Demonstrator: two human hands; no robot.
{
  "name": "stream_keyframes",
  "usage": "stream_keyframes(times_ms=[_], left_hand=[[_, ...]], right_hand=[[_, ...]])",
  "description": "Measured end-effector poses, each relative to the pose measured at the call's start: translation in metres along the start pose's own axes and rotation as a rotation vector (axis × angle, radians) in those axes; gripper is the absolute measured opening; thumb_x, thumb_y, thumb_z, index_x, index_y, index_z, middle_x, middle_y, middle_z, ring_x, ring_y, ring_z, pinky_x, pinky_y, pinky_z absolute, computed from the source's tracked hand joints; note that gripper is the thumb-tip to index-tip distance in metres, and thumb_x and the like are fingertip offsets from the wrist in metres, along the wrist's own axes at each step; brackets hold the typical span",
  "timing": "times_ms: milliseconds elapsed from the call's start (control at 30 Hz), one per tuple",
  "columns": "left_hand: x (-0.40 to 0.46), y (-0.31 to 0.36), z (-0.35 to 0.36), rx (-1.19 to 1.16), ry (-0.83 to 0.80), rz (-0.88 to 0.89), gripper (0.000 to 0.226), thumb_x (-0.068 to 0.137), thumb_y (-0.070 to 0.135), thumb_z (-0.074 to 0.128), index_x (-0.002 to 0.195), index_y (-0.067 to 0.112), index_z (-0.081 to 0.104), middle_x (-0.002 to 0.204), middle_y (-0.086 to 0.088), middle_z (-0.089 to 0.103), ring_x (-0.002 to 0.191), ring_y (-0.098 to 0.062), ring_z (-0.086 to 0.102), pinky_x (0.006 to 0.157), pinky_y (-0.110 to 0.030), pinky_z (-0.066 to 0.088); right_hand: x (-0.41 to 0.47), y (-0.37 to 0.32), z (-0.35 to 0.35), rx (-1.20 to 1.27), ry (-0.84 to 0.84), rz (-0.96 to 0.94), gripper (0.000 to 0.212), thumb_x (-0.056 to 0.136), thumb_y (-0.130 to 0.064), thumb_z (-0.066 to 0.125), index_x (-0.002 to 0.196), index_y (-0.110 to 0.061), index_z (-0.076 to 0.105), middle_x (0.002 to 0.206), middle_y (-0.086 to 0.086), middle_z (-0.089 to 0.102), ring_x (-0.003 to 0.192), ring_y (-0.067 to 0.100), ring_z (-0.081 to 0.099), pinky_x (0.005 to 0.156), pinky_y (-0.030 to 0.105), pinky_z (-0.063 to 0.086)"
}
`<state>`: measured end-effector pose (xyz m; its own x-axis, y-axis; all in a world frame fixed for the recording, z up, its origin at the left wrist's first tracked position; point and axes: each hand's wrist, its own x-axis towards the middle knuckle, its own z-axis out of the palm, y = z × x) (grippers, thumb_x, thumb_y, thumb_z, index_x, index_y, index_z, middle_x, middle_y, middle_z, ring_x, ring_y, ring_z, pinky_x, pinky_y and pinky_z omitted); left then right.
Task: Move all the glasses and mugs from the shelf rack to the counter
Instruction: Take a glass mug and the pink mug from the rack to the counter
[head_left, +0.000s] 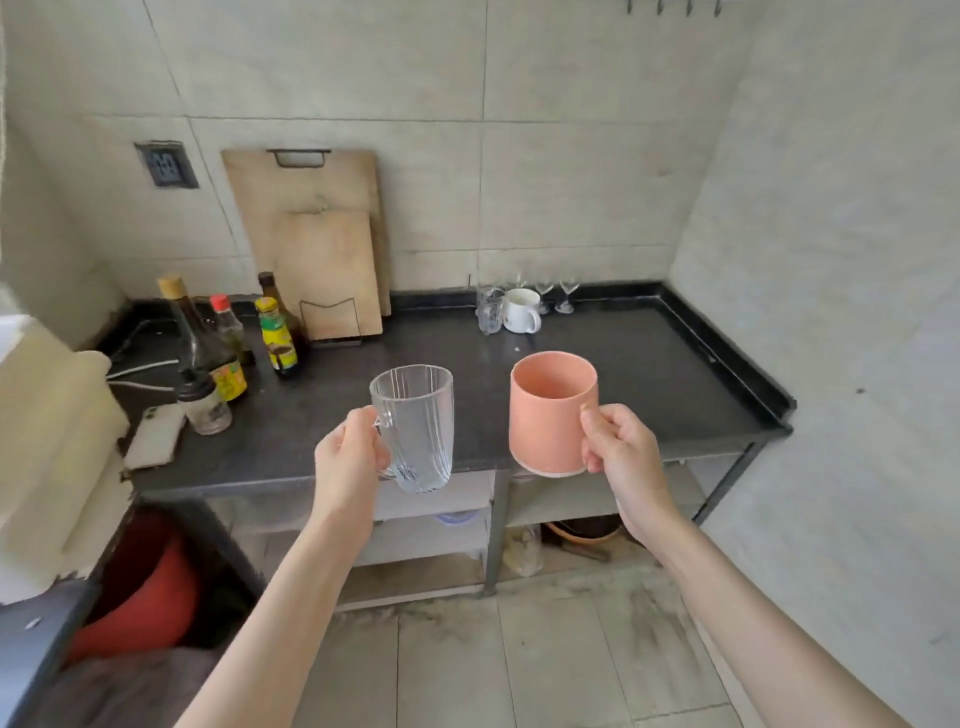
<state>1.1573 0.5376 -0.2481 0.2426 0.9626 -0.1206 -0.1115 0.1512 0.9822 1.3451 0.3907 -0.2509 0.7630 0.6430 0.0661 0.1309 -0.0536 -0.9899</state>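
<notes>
My left hand (349, 457) grips the handle of a clear ribbed glass mug (418, 428), held upright in the air over the front edge of the dark counter (623, 374). My right hand (621, 447) holds a pink mug (550, 413) by its handle, upright too, at about the same height. At the back of the counter stand a white mug (522, 310), a clear tumbler (489, 310) to its left, and small stemmed glasses (566, 293) against the wall. The shelf rack is out of view.
Sauce and oil bottles (275, 332) and a small jar (205, 402) crowd the counter's left end, beside a phone (156, 435). Two wooden cutting boards (322, 244) lean on the back wall. Open shelves (431, 525) lie under the counter; a red basin (145, 597) sits lower left.
</notes>
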Motion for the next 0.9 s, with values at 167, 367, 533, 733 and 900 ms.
stream_keyframes(times_ms=[167, 367, 533, 733, 900], left_hand=[[0.063, -0.030, 0.083, 0.038, -0.076, -0.068, 0.029, 0.090, 0.020, 0.038, 0.060, 0.018, 0.042, 0.041, 0.011, 0.029, 0.056, -0.015, 0.024, 0.063, -0.036, 0.024], [0.130, -0.064, 0.205, -0.002, -0.198, -0.132, 0.054, 0.091, 0.015, 0.039, 0.039, 0.027, 0.031, 0.042, 0.011, 0.028, 0.057, -0.018, 0.021, 0.062, -0.036, 0.018], [0.174, -0.082, 0.269, 0.124, -0.211, -0.278, 0.022, 0.090, 0.018, 0.039, 0.073, 0.009, 0.047, 0.071, -0.008, 0.038, 0.072, -0.022, 0.034, 0.076, -0.035, 0.032], [0.239, -0.109, 0.335, 0.136, -0.273, -0.366, 0.027, 0.088, 0.019, 0.043, 0.061, 0.014, 0.040, 0.070, -0.001, 0.038, 0.069, -0.016, 0.036, 0.085, -0.032, 0.032], [0.291, -0.142, 0.376, 0.158, -0.351, -0.428, 0.015, 0.062, 0.027, 0.045, 0.053, 0.018, 0.039, 0.057, 0.006, 0.040, 0.072, -0.017, 0.037, 0.094, -0.033, 0.035]], right_hand=[[0.093, 0.022, -0.031, 0.015, 0.041, 0.048, 0.023, 0.094, -0.022, 0.046, 0.076, -0.008, 0.048, 0.058, 0.003, 0.043, 0.055, 0.015, 0.037, 0.056, 0.027, 0.031], [0.214, 0.053, -0.080, -0.050, 0.023, 0.109, 0.025, 0.096, -0.028, 0.043, 0.082, -0.008, 0.048, 0.065, 0.003, 0.044, 0.063, 0.015, 0.041, 0.063, 0.030, 0.034], [0.287, 0.079, -0.101, -0.111, 0.047, 0.158, 0.026, 0.096, -0.031, 0.040, 0.090, -0.008, 0.048, 0.076, 0.001, 0.047, 0.072, 0.014, 0.045, 0.065, 0.029, 0.036], [0.375, 0.123, -0.110, -0.135, 0.090, 0.251, 0.025, 0.095, -0.030, 0.043, 0.082, -0.009, 0.048, 0.077, 0.003, 0.050, 0.074, 0.016, 0.047, 0.067, 0.031, 0.038], [0.439, 0.161, -0.103, -0.164, 0.106, 0.333, 0.026, 0.094, -0.030, 0.046, 0.090, -0.005, 0.053, 0.089, 0.005, 0.056, 0.083, 0.018, 0.053, 0.076, 0.036, 0.044]])
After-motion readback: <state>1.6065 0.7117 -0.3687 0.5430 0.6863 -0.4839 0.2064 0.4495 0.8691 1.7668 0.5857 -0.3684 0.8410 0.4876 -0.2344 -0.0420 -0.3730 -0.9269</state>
